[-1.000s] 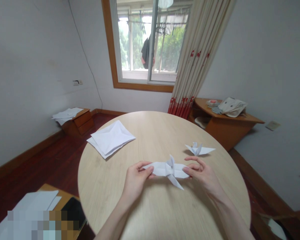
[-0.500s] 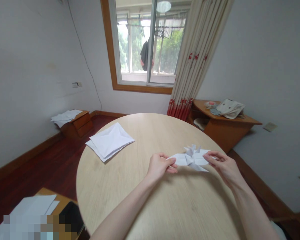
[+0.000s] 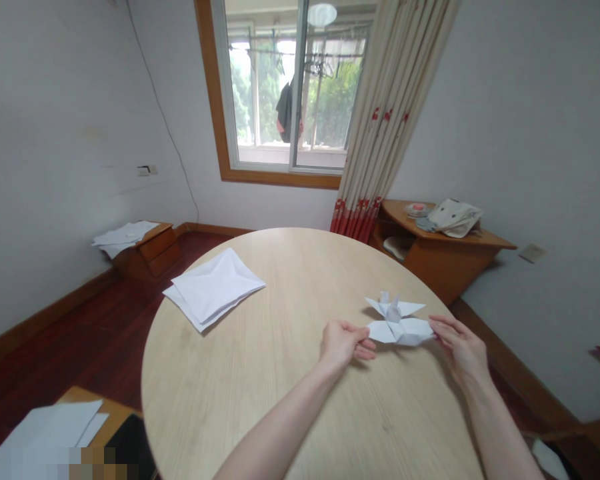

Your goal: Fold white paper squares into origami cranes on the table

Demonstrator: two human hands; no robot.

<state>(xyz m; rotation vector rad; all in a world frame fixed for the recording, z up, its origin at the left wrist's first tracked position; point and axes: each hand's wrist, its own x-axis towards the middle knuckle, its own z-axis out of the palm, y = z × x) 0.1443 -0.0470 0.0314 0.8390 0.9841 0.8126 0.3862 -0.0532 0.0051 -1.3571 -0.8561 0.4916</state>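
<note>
Both hands hold a white folded paper crane [image 3: 414, 331] by its two outstretched wings, just above the right side of the round table. My left hand [image 3: 344, 343] pinches the left wing tip between thumb and fingers. On the opposite side, my right hand [image 3: 460, 343] has its fingers closed on the right wing tip. Directly behind the held crane is a second folded white paper piece [image 3: 411, 308] with pointed wings, partly covered by the first; it appears to rest on the tabletop.
A stack of creased white paper sheets [image 3: 217, 283] lies at the left of the round wooden table [image 3: 280, 387]. More paper [image 3: 45, 430] sits on a lower surface at bottom left. A corner cabinet [image 3: 450, 257] with a cloth bag [image 3: 454, 217] stands beyond the table's right side.
Both hands and the held crane have moved a little to the right and closer to me. The folded piece behind it now shows more clearly. The camera view has shifted slightly.
</note>
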